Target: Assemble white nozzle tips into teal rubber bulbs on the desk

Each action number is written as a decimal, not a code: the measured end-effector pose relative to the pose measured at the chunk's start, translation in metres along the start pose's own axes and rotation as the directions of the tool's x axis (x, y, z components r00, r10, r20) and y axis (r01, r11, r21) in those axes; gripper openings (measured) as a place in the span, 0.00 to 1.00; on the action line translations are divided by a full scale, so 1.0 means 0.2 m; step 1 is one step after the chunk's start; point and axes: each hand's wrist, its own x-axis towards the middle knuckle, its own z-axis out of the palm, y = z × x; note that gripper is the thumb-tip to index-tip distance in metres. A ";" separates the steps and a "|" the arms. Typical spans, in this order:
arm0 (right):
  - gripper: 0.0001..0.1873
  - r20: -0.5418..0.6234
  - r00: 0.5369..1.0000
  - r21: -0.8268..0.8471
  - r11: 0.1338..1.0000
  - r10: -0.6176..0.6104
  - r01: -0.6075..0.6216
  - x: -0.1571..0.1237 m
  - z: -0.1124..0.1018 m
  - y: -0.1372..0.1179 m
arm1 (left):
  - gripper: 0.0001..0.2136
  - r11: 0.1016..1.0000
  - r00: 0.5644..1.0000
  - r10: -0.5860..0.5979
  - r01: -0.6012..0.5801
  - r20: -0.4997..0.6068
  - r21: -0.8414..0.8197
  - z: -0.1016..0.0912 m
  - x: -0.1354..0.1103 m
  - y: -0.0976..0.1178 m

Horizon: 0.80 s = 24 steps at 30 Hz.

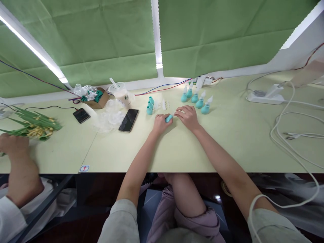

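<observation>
My left hand (160, 123) is closed around a small teal rubber bulb (168, 118) on the pale green table (177, 148). My right hand (187, 116) meets it from the right, fingertips pinched at the bulb's end on something too small to make out. Behind my left hand stand three teal bulbs (150, 105) and some small clear nozzle pieces (162, 105). Behind my right hand stand several finished teal bulbs with white tips (197, 98).
A black phone (129, 120) lies left of my hands beside clear plastic bags (108, 116), a lidded drink cup (121, 94), a cardboard box (97, 98) and a second phone (81, 115). A co-worker's hand (12, 145) handles green stems (32, 123). White power strip (265, 97) and cables lie right.
</observation>
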 end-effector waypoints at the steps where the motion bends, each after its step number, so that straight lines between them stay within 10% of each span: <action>1: 0.12 -0.011 1.000 -0.019 1.000 -0.009 0.008 0.00 0.00 0.00 | 0.11 1.000 1.000 0.010 -0.010 -0.006 0.012 0.00 0.00 0.01; 12: 0.14 0.060 0.972 -0.074 0.970 -0.228 0.232 0.03 -0.02 0.01 | 0.11 0.990 0.999 0.052 -0.053 0.004 0.129 -0.03 -0.01 0.02; 24: 0.09 0.045 0.998 0.209 0.977 0.042 -0.050 0.04 0.01 0.00 | 0.11 0.999 1.000 0.009 -0.009 0.003 0.036 -0.04 0.00 0.00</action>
